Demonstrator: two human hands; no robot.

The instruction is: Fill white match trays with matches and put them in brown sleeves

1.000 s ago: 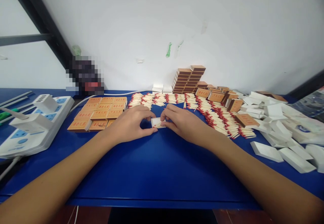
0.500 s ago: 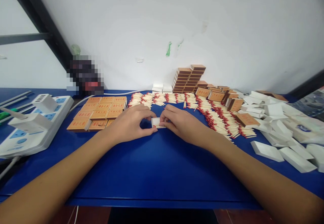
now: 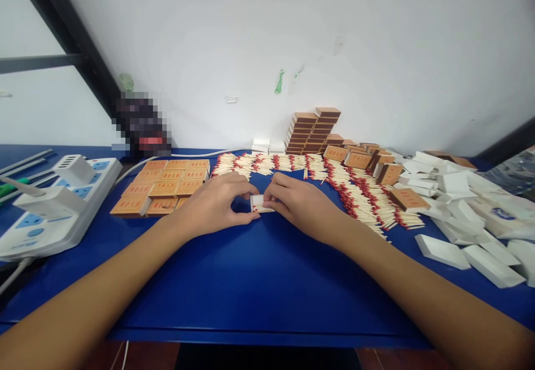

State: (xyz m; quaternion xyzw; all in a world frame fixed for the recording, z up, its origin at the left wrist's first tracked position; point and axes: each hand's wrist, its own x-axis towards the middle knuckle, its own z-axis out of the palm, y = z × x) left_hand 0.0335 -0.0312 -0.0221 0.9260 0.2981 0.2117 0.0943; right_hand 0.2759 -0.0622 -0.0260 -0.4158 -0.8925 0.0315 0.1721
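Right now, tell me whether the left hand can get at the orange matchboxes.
Probably yes: the left hand is right beside the orange matchboxes, and nothing visible blocks the way. It is at the small white tray, though, so it would likely have to leave that first.

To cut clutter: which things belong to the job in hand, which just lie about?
Likely the job's:
white cardboard tray at the fingers
red-tipped wooden matches
orange cardboard matchboxes
loose white cardboard pieces

Probably lying about:
white plastic power strip
white soft pack
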